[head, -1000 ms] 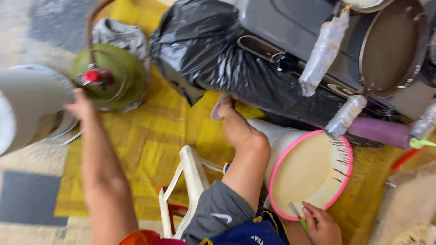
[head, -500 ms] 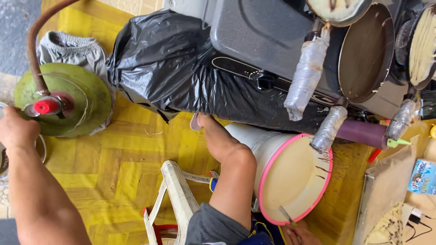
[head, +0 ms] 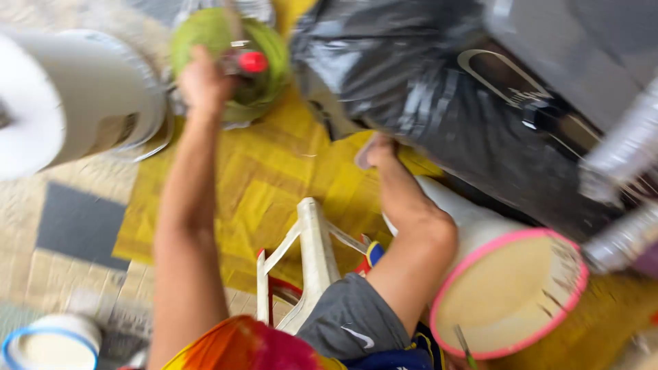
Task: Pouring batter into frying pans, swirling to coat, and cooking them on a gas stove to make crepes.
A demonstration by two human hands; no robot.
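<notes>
Reaching is the step in hand, by the look of it: the left hand (head: 202, 82) rests on the green gas cylinder (head: 229, 58) on the yellow floor mat (head: 274, 185), beside its red knob (head: 253, 62) — fingers blurred, so I cannot tell whether they close. Turning the knob would need a firmer pinch. The right hand is out of view.

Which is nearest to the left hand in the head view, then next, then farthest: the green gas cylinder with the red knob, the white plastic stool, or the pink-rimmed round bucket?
1. Green gas cylinder with the red knob: at the top, right against the left hand.
2. White plastic stool: lower centre, between the legs.
3. Pink-rimmed round bucket: lower right, beyond the knee.
</notes>
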